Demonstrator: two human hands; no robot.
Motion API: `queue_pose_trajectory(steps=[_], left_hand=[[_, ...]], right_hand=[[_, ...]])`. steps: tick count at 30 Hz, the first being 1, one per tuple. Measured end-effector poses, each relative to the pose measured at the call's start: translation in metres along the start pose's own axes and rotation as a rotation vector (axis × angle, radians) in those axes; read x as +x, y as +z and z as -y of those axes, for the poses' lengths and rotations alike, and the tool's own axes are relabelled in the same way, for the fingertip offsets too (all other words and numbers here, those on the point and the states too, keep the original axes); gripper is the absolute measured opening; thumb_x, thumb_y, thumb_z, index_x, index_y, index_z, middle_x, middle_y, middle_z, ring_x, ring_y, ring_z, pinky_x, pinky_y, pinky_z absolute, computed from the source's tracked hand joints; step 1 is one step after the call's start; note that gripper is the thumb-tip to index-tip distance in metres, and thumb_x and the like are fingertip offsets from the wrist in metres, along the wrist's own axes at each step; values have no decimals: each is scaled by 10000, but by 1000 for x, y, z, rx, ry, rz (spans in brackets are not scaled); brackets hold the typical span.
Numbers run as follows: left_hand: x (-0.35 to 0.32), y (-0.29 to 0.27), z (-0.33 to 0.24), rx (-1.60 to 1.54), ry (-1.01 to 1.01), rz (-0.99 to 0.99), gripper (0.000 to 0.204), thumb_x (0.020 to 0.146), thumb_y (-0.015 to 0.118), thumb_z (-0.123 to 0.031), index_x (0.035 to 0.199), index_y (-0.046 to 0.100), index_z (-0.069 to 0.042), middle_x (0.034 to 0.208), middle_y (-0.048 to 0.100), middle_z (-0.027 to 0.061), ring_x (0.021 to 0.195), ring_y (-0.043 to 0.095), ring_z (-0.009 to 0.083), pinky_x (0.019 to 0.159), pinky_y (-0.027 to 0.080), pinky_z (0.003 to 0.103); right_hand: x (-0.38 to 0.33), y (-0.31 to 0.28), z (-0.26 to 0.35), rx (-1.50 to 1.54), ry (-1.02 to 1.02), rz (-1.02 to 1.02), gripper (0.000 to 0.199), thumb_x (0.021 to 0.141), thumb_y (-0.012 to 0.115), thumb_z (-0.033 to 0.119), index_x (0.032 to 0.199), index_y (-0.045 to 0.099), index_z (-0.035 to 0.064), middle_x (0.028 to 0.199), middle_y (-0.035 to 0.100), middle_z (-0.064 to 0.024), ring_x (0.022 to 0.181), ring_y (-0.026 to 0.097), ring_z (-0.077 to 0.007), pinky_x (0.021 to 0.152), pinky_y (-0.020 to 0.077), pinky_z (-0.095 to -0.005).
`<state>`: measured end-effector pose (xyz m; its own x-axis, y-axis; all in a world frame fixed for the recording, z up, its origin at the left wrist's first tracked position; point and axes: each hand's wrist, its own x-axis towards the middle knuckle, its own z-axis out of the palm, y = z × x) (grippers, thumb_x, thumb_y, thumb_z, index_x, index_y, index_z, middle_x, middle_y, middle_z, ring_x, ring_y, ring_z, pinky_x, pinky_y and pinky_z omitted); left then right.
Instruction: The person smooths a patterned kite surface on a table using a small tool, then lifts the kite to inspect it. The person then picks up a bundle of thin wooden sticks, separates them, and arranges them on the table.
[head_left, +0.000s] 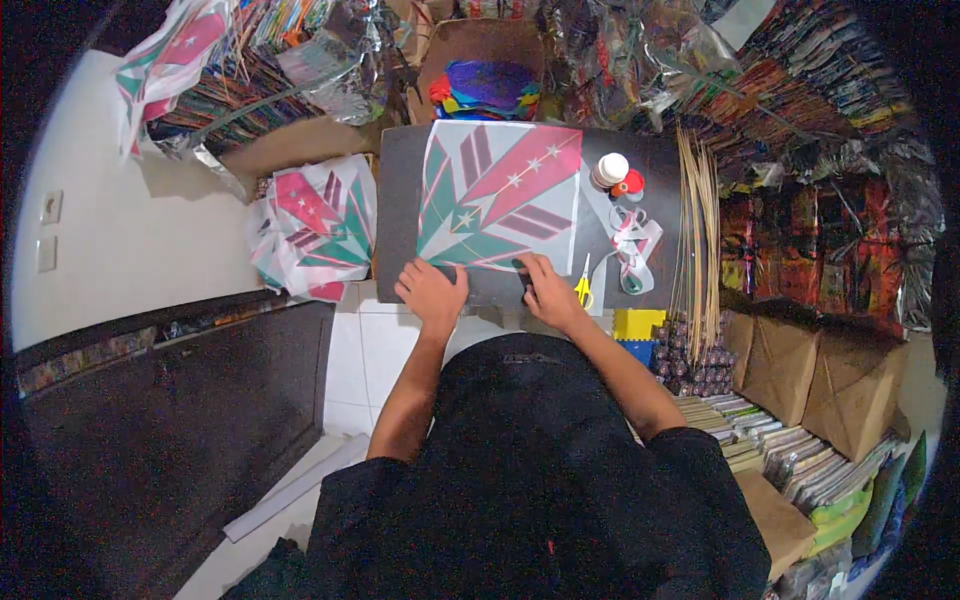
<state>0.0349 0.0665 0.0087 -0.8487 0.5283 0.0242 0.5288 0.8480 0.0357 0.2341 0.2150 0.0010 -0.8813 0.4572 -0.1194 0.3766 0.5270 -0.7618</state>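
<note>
A square kite sheet [500, 190] in white, pink and green, printed with white stars, lies on the dark table [395, 200]. A thin light line, which looks like a stick, crosses it diagonally. At its lower left corner, my left hand [432, 294] rests with the thumb apart from the fingers. My right hand [550, 292] has its fingers bent together at the sheet's lower edge, pinching it. Yellow-handled scissors [584, 287] lie just right of my right hand. Beyond them is a loose heap of white and pink strips [634, 250].
A white-lidded jar [612, 168] and a small red-lidded container [630, 184] stand at the table's right. Long thin sticks [697, 240] lean along the right edge. Similar printed sheets [318, 225] hang at the left. Stacked packets [800, 455] and cardboard boxes [815, 375] stand at right.
</note>
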Motion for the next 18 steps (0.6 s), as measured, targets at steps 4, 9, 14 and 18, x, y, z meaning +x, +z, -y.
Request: queue_pose_trajectory(steps=[4, 9, 14, 18], left_hand=[[-3, 2, -6, 10, -28, 18, 854, 829, 721, -644, 1251, 572, 83, 1209, 602, 200, 1143, 570, 375, 1033, 382, 518], [-8, 5, -14, 8, -57, 41, 999, 817, 716, -697, 1347, 520, 127, 1293, 559, 229, 1177, 545, 388, 1051, 372, 515], [-11, 10, -20, -8, -83, 43, 1125, 802, 706, -760, 1412, 474, 156, 1386, 534, 263, 1225, 529, 417, 1101, 344, 545], [-12, 1, -29, -6, -143, 140, 1277, 743, 710, -840, 1468, 430, 174, 1491, 490, 301, 1326, 498, 436, 1134, 319, 568]], right_hand=[[2, -3, -1, 1, 3, 34, 733, 884, 660, 27, 1554, 372, 102, 1490, 466, -207, 1160, 639, -508, 925, 584, -566], [0, -9, 3, 1, -24, 40, 735, 875, 660, 19, 1549, 375, 95, 1469, 469, -211, 1185, 628, -500, 945, 578, -565], [0, -7, -6, -11, -84, 16, 691, 899, 632, 20, 1537, 389, 129, 1413, 486, -195, 1130, 663, -450, 900, 586, -538], [1, -9, -7, -5, -71, 48, 699, 890, 633, 14, 1535, 389, 129, 1415, 479, -201, 1133, 659, -457, 911, 582, -541]])
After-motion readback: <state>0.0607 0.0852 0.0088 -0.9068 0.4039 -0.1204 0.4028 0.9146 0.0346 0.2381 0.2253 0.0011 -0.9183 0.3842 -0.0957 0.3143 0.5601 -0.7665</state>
